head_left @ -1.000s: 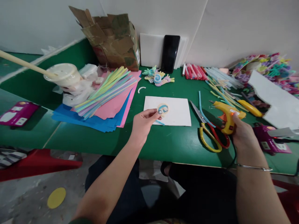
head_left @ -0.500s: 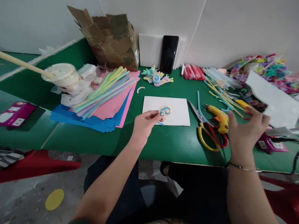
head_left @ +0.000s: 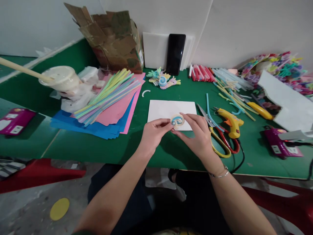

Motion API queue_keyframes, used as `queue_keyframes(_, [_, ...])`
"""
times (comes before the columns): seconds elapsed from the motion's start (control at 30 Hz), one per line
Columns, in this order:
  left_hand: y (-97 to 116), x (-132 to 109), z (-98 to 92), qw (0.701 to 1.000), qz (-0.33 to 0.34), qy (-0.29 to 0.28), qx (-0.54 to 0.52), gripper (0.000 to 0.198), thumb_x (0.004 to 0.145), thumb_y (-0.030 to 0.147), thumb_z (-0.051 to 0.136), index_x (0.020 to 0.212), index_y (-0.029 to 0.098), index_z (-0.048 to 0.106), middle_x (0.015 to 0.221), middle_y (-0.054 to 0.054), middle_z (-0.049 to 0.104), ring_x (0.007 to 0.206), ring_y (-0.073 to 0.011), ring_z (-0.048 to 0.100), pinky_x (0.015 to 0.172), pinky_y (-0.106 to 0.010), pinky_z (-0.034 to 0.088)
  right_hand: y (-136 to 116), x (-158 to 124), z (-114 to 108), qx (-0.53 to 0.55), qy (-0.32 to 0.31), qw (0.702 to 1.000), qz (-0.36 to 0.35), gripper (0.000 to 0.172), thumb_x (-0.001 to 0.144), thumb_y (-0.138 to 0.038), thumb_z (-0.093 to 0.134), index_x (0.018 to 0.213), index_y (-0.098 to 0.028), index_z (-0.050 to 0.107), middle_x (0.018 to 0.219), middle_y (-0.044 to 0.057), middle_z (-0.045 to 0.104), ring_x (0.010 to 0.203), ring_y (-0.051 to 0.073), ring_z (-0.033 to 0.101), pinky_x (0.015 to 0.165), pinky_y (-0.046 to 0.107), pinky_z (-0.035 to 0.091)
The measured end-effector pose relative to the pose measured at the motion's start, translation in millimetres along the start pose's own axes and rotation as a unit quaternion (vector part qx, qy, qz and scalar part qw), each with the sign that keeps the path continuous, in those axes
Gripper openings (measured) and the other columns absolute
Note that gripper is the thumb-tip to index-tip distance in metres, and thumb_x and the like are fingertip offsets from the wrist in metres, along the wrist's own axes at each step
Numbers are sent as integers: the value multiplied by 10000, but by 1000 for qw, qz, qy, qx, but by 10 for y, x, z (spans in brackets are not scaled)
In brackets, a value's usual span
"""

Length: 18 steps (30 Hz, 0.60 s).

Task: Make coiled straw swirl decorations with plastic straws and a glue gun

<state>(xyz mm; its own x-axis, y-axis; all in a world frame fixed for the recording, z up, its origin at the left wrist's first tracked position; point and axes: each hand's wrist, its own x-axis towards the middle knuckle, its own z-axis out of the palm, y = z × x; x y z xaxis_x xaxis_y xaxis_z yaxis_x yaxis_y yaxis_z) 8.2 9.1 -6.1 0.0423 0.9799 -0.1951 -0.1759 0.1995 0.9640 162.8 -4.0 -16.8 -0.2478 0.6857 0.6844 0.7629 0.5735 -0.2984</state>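
Observation:
A round cream-and-blue pipe-cleaner coil (head_left: pixel 178 120) is held up over the white foam board (head_left: pixel 168 107). My left hand (head_left: pixel 154 134) pinches its left edge between thumb and fingers. From the right, my right hand (head_left: pixel 198 133) grips the same coil, index finger at its top edge and thumb below it. The fingertips hide part of its rim. Just right of the board lie scissors (head_left: pixel 221 143) with yellow and red handles, a light blue pipe cleaner (head_left: pixel 207 107) and a yellow glue gun (head_left: pixel 232 122).
Pastel pipe cleaners (head_left: pixel 107 98) lie on pink and blue sheets (head_left: pixel 84 129) at left. Finished pipe-cleaner shapes (head_left: pixel 162 80) sit before a propped phone (head_left: pixel 175 54). Red markers (head_left: pixel 201 73), a yellow-handled tool (head_left: pixel 260 110) and a purple power strip (head_left: pixel 278 143) are at right.
My right hand has come left from beyond the glue gun and taken hold of the coil's right side. My left hand keeps its pinch, and the coil has shifted slightly right.

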Motion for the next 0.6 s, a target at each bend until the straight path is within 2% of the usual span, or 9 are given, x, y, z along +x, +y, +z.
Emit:
queue_keyframes(0.27, [-3, 3, -3, 1000, -2, 16, -15, 110, 611, 238, 736, 706, 187, 715, 720, -28, 713, 687, -168, 658, 755, -344, 526, -22, 27, -5, -8, 12, 1000, -17, 420, 828, -317, 593, 1234, -240, 520, 970, 86, 643, 906, 225, 598, 781, 388, 500])
queue_keyframes(0.6, [-32, 18, 9, 1000, -7, 26, -10, 102, 618, 237, 731, 706, 188, 715, 722, -25, 716, 701, -171, 664, 771, -343, 521, -7, 36, -8, 18, 19, 999, -28, 415, 813, -243, 620, 1218, -233, 530, 935, 73, 648, 884, 205, 589, 766, 366, 496])
